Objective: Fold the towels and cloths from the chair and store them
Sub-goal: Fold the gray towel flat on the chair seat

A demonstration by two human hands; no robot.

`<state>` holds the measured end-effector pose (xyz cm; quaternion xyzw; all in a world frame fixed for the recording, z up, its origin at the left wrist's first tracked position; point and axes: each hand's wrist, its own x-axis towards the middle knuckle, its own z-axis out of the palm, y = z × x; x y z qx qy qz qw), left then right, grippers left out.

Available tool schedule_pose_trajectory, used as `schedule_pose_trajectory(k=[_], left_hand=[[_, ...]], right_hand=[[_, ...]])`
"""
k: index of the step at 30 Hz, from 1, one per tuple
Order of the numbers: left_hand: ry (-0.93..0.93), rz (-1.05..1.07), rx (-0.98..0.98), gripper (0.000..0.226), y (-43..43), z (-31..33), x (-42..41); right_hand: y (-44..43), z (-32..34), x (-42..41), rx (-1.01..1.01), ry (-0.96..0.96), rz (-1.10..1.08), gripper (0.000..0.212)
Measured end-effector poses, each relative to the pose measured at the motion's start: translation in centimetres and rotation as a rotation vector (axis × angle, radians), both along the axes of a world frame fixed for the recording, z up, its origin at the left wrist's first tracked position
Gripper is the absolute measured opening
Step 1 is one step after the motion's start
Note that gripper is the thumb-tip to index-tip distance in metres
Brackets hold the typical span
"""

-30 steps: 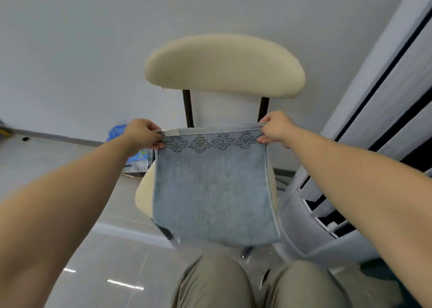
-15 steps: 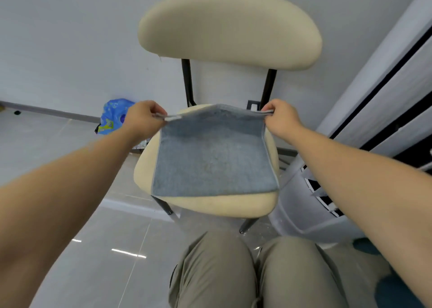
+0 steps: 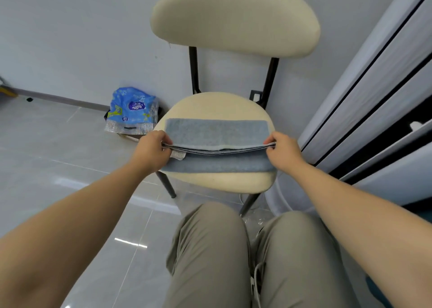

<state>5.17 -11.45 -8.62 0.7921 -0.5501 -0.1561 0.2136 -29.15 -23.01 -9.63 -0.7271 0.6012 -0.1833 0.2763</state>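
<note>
Now, from the head camera, the left hand [image 3: 152, 151] and right hand [image 3: 284, 152] each pinch an end of the blue towel [image 3: 216, 131], which lies half folded on the chair [image 3: 217, 182] seat. It is probably best to lay the held edges down level and square. The floor [image 3: 58, 156] is pale tile and the wall [image 3: 70, 39] grey, and a blue packet [image 3: 132, 109] sits beside the chair.

A blue plastic pack [image 3: 132, 108] lies on the tiled floor [image 3: 58, 149] by the wall [image 3: 70, 39]. A white panelled unit [image 3: 385, 78] stands well to its right.
</note>
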Motion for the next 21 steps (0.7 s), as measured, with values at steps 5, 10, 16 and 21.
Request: schedule_pose_trajectory(k=[5,10,16,21], left_hand=[[0.055,0.027,-0.054,0.016,-0.4,1.0,-0.1],[0.005,0.005,-0.096,0.010,-1.3,1.7,-0.4],[-0.161,-0.190,-0.033,0.020,-2.3,2.1,0.2],[-0.275,-0.124,-0.084,0.029,-3.4,1.4,-0.4]], right_hand=[[-1.0,0.8,-0.2,0.014,-0.077,-0.039,0.025],[-2.2,1.5,0.0,0.085,-0.178,-0.136,0.027],[-3.5,2.6,0.6,0.074,-0.175,-0.138,0.024],[-4.5,2.9,1.3,0.084,-0.122,-0.109,0.033]])
